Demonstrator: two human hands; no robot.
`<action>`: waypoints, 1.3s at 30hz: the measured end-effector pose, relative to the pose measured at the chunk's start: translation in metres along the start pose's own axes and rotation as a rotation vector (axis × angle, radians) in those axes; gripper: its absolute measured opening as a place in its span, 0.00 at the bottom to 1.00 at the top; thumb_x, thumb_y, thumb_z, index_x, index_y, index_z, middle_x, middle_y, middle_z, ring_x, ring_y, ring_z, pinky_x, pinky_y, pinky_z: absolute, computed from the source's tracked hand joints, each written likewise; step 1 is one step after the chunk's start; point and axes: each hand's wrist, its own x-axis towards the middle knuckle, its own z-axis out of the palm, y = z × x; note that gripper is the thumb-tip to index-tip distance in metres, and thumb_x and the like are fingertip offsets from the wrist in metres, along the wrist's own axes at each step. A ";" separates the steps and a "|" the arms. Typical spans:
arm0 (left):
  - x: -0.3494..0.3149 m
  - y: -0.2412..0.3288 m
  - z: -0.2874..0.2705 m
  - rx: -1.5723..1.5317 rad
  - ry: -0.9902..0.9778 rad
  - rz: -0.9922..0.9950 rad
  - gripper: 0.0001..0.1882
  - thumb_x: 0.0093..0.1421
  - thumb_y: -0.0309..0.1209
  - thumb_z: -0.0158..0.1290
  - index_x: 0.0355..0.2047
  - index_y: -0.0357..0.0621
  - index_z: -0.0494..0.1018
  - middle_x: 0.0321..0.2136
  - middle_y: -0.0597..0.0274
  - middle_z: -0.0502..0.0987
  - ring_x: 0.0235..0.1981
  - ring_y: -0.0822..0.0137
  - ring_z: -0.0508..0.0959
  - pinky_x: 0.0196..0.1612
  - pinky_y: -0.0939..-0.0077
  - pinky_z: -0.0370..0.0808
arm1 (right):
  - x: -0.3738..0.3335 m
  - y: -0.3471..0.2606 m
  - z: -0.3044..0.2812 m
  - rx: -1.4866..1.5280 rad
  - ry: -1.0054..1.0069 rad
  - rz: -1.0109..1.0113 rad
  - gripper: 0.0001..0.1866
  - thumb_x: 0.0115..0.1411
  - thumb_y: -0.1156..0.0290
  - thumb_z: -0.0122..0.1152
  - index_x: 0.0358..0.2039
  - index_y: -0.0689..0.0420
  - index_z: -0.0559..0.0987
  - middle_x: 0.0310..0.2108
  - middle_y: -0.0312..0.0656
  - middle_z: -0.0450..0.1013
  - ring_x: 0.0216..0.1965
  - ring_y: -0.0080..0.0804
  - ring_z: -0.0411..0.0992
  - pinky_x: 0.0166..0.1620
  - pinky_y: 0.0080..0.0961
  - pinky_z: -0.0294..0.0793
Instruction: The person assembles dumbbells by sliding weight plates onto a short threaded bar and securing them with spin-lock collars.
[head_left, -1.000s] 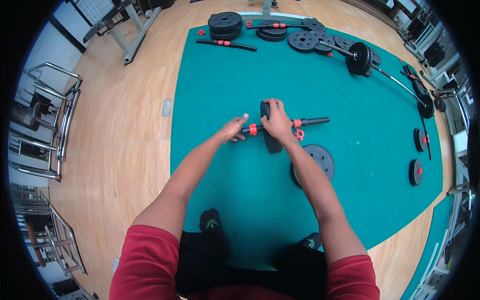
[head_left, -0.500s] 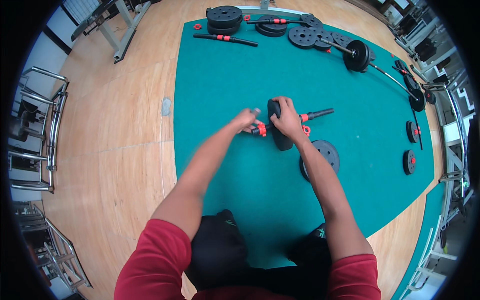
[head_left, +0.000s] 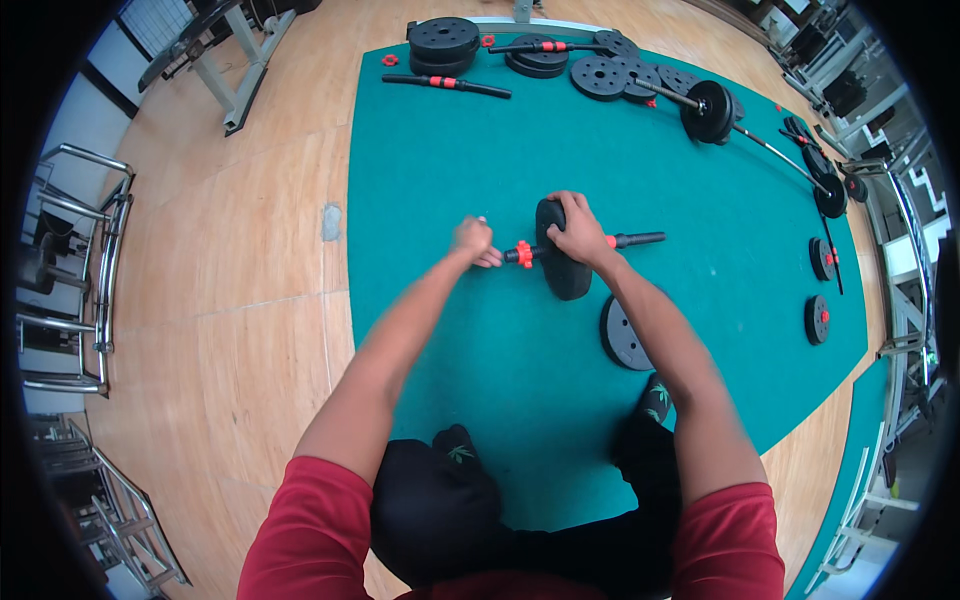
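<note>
A short black dumbbell bar [head_left: 640, 239] lies across a green mat [head_left: 450, 180] in front of me. A black weight plate [head_left: 562, 275] stands upright on the bar, with an orange collar [head_left: 524, 254] on its left side. My right hand [head_left: 578, 228] grips the plate's top edge. My left hand [head_left: 474, 241] is closed around the bar's left end, just left of the collar. A second black plate [head_left: 625, 335] lies flat on the mat near my right forearm.
Several black plates [head_left: 443, 40], a short bar with orange collars [head_left: 445, 84] and a loaded barbell [head_left: 708, 110] lie along the mat's far edge. Small plates [head_left: 817, 320] sit at the right. Metal racks [head_left: 70, 270] stand on the wooden floor at left.
The plate now stands further along the bar and my right hand has shifted onto its top edge. My left hand has closed on the bar's left end.
</note>
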 end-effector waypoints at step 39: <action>-0.033 -0.055 0.111 -0.153 0.529 0.684 0.37 0.66 0.59 0.40 0.65 0.44 0.57 0.40 0.56 0.75 0.34 0.66 0.81 0.42 0.77 0.75 | 0.025 0.016 0.006 0.151 -0.138 -0.131 0.28 0.50 0.72 0.59 0.55 0.55 0.68 0.56 0.55 0.61 0.45 0.61 0.73 0.46 0.50 0.74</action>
